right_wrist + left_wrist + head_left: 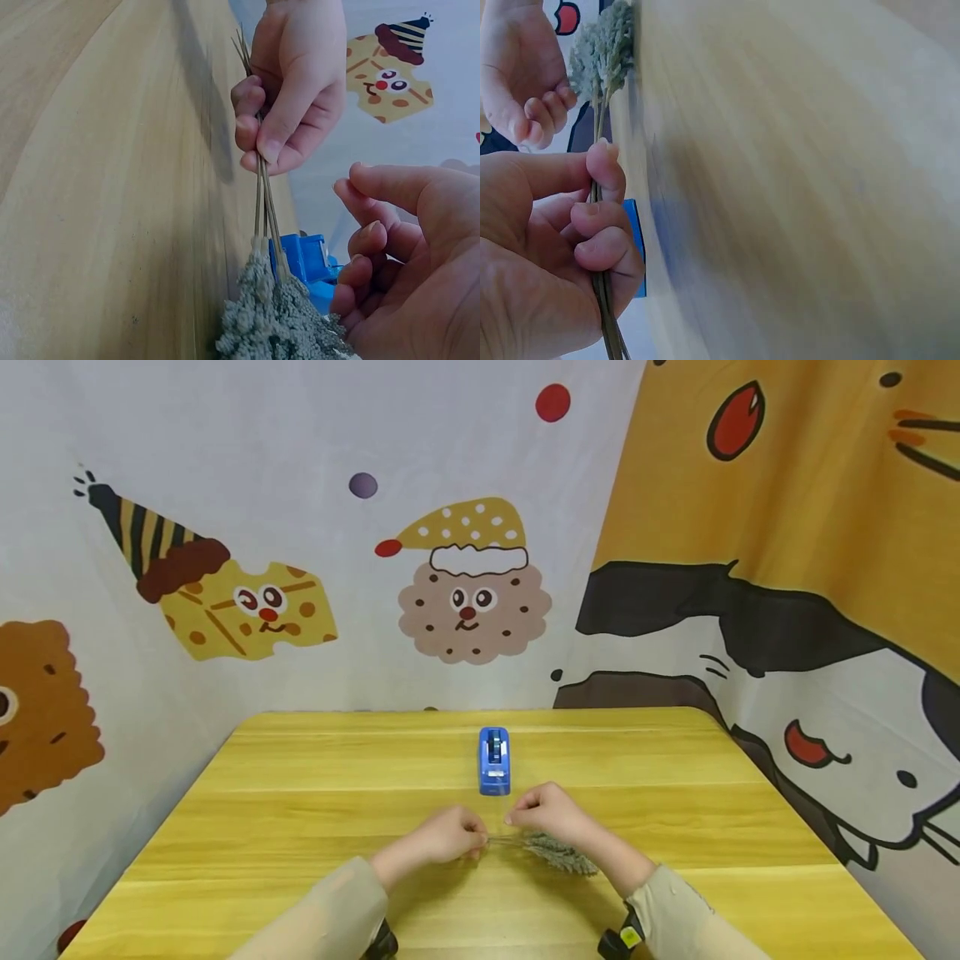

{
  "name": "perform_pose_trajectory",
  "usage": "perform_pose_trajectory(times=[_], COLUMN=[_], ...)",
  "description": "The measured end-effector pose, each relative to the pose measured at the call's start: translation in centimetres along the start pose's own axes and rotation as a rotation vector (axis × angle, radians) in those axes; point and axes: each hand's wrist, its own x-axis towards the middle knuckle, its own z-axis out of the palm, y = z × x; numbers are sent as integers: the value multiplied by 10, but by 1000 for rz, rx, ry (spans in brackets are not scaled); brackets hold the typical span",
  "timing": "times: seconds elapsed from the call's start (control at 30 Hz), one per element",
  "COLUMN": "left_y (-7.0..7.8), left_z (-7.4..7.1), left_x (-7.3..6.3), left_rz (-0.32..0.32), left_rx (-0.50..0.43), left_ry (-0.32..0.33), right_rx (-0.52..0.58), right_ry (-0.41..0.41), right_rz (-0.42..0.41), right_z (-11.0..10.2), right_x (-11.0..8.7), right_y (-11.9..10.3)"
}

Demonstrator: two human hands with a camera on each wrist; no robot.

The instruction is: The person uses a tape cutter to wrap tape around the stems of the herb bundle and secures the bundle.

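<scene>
Your dried plant bunch point(274, 322) has dense, crumbly-looking grey-green heads on thin, straight, brownish stems; at least two heads and three stems can be counted, the rest overlapping. Your left grip point(453, 835) pinches the stems, with the heads pointing right, beneath your right wrist, low over the table point(315, 760). Your right grip point(551, 814) has thumb and forefinger brought together; whether they hold something thin, you cannot tell. One blue tape dispenser point(494, 785) stands beyond your hands, its small pale patch too tiny to read.
</scene>
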Motion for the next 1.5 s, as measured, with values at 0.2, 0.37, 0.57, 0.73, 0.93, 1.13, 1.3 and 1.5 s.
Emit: perform_pose_trajectory(times=[0.2, 0.37, 0.57, 0.73, 0.93, 1.13, 1.3, 1.5], left_y=[-3, -4, -4, -4, -3, -1, 2, 3], left_z=[2, 3, 4, 7, 9, 10, 9, 6], left_x=[5, 9, 12, 15, 16, 15, 14, 12], left_rz=[-27, -24, -34, 5, 32, 12, 15, -11], left_rx=[-25, -13, -8, -9, -55, -82, -92, -174], left_ry=[53, 101, 151, 145, 128, 123, 129, 133], right_rx=[-30, -47, -40, -21, 50, 129, 128, 135], right_ry=[33, 72, 98, 95, 134, 177, 210, 256], right_rz=[-25, -50, -75, -68, -20, 6, 3, -17], right_z=[3, 6, 10, 14, 21, 27, 32, 37], right_x=[0, -1, -3, -7, -12, -15, -14, -14], right_y=[0, 1, 3, 8, 14, 18, 24, 27])
